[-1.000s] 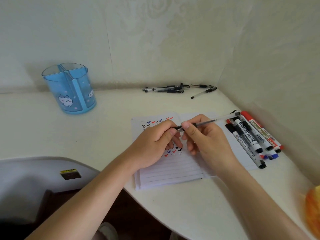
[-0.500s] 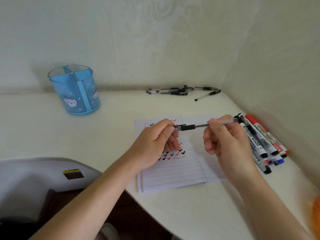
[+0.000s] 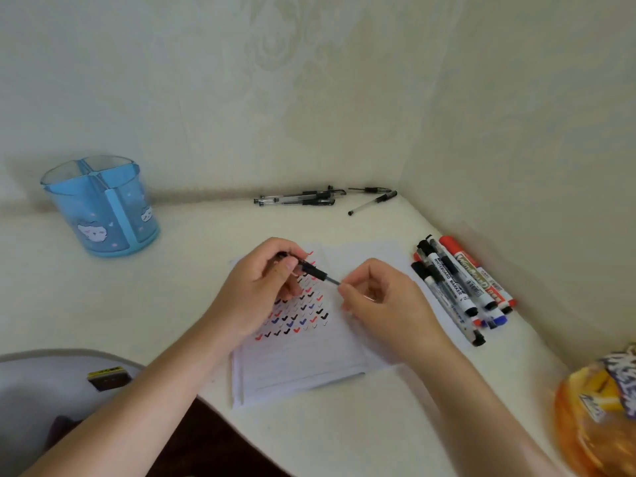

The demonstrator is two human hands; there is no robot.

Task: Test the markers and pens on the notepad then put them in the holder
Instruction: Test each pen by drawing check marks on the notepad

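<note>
A thin pen (image 3: 315,271) with a black grip hangs slantwise over the white lined notepad (image 3: 303,359), whose page carries rows of red, blue and black ticks. My left hand (image 3: 261,290) pinches the pen's upper left end. My right hand (image 3: 382,301) pinches the barrel at its lower right, and the rest of the barrel is hidden in that hand. A blue divided holder (image 3: 103,208) stands at the far left, with nothing visible inside. Several whiteboard markers (image 3: 461,284) lie in a row right of the notepad.
More thin pens (image 3: 303,197) lie along the back wall, with one single pen (image 3: 373,202) near the corner. An orange bag (image 3: 599,418) sits at the table's right front edge. A grey chair (image 3: 51,390) stands below the table's curved front edge.
The pen has swung from level to slanting down to the right. My right hand has slid left along the barrel, closer to my left hand.
</note>
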